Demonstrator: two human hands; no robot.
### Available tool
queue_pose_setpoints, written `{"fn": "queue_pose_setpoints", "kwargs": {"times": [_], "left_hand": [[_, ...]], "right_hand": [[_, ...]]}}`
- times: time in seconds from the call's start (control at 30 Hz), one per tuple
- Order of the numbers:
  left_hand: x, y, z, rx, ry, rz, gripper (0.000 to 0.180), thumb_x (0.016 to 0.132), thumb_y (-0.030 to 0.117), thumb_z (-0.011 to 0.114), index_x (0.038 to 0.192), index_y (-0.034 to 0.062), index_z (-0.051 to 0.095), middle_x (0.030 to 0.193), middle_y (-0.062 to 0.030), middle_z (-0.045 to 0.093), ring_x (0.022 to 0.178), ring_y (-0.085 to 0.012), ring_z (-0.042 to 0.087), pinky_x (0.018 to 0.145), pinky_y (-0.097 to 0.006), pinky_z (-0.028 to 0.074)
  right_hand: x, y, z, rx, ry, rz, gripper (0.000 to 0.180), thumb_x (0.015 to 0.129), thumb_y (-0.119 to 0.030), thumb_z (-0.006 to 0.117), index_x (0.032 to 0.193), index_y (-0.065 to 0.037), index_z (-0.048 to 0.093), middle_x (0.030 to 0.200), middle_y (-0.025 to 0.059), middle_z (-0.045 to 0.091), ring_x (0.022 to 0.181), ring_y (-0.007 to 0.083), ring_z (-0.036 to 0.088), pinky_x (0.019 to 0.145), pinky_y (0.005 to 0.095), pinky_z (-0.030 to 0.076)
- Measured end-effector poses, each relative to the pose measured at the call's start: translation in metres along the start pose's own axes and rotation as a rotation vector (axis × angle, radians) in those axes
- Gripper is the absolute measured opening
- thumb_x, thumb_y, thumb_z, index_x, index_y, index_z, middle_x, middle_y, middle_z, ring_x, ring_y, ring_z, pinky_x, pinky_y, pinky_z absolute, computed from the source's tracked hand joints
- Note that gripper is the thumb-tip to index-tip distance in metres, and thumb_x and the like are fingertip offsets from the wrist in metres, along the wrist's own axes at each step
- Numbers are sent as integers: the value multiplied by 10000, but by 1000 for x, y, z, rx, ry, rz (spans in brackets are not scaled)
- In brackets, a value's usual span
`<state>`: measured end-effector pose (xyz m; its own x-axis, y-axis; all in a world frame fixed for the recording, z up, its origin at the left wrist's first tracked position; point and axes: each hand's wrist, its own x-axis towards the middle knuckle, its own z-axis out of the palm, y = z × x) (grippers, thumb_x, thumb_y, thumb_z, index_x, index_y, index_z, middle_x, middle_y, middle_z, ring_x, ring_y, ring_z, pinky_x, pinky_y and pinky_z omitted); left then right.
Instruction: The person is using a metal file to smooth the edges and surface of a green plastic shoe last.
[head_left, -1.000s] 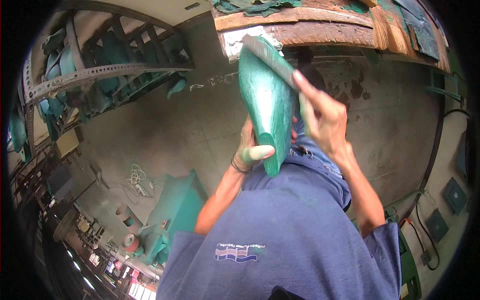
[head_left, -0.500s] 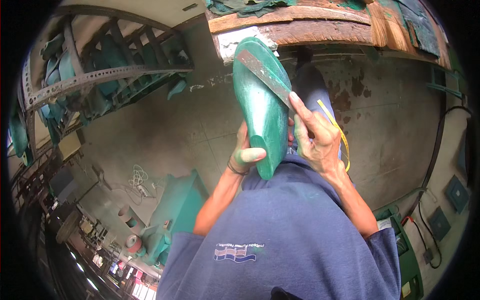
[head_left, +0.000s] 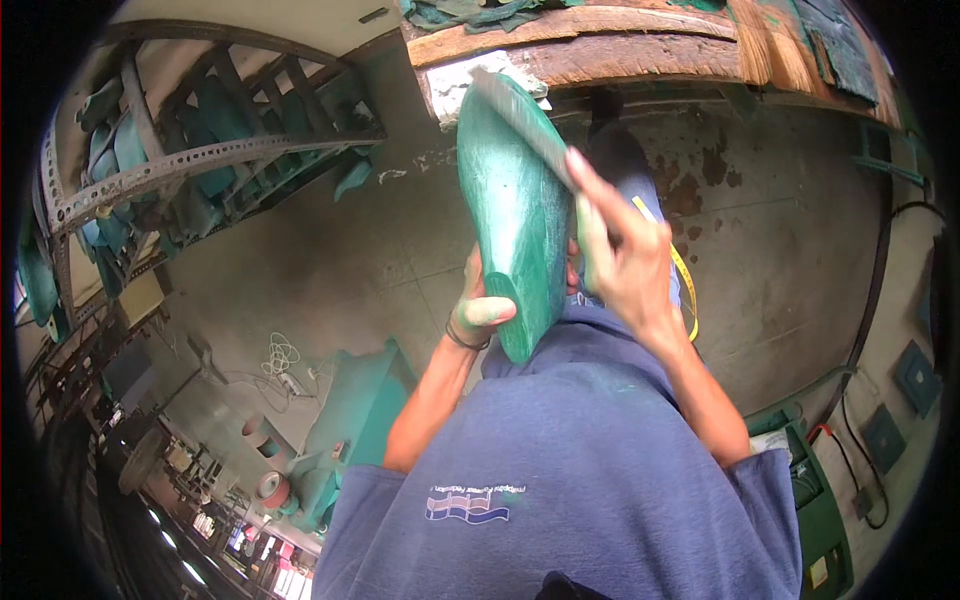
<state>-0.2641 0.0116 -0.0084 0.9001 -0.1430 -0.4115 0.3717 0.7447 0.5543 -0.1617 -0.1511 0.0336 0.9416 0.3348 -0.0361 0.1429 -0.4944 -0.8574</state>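
A green shoe last (head_left: pixel 512 215) points away from me, its toe end against a white pad on the bench edge and its heel close to my shirt. Wrapped round the heel end, my left hand (head_left: pixel 482 300) has its thumb on the near side and fingertips showing on the other. My right hand (head_left: pixel 625 235) grips a flat metal file (head_left: pixel 525 130), forefinger stretched along it. The file lies slantwise over the right side of the toe and is smeared by motion. Its held end is hidden in my hand.
A worn wooden bench (head_left: pixel 620 55) runs across the far side, with the white pad (head_left: pixel 460 85) at its corner. Left stands a metal rack (head_left: pixel 215 165) of green lasts. A yellow measuring tape (head_left: pixel 683 270) hangs by my right leg. A green machine (head_left: pixel 355 410) stands at lower left.
My right hand and the file have moved up and left along the toe. The shoe last has shifted slightly left, with my left hand still round its heel.
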Motion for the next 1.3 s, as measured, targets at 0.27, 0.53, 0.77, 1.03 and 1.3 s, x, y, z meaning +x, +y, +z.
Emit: {"fn": "queue_pose_setpoints", "kwargs": {"times": [0.27, 0.53, 0.77, 1.03, 1.3], "left_hand": [[1, -2, 1, -75, -49, -2, 1090, 672, 500, 819, 1530, -73, 467, 1362, -237, 656, 1151, -321, 739, 1008, -482, 643], [8, 1, 2, 96, -8, 3, 1076, 668, 536, 806, 1509, -52, 481, 1291, -227, 681, 1085, -311, 757, 975, -466, 654], [-2, 1, 5, 56, 80, 62, 1096, 663, 552, 813, 1503, -67, 478, 1273, -227, 681, 1046, -314, 761, 936, -454, 660], [-3, 3, 4, -247, -129, -5, 1150, 656, 493, 831, 1567, -88, 438, 1389, -252, 617, 1224, -344, 692, 1064, -481, 597], [-1, 7, 1, -208, -133, -47, 1164, 656, 492, 825, 1580, -89, 421, 1420, -270, 609, 1214, -381, 695, 1074, -482, 600]], "right_hand": [[-25, 10, -6, -108, 52, -139, 571, 973, -62, 769, 1509, -245, 705, 714, 97, 681, 604, 215, 698, 571, 413, 560], [40, 5, 1, 34, -79, 73, 453, 1031, -177, 704, 1480, -239, 712, 805, 188, 725, 623, 285, 714, 572, 409, 522], [-17, 15, -5, -61, -50, -123, 489, 999, -131, 743, 1476, -234, 728, 749, 132, 720, 598, 278, 699, 586, 420, 566], [31, 10, 4, 337, -43, 70, 400, 1116, -146, 597, 1505, -122, 690, 771, 97, 733, 662, 110, 732, 580, 320, 580], [32, -1, 1, 264, -56, 50, 452, 1071, -117, 660, 1518, -180, 690, 692, 68, 690, 588, 98, 685, 567, 327, 568]]}}
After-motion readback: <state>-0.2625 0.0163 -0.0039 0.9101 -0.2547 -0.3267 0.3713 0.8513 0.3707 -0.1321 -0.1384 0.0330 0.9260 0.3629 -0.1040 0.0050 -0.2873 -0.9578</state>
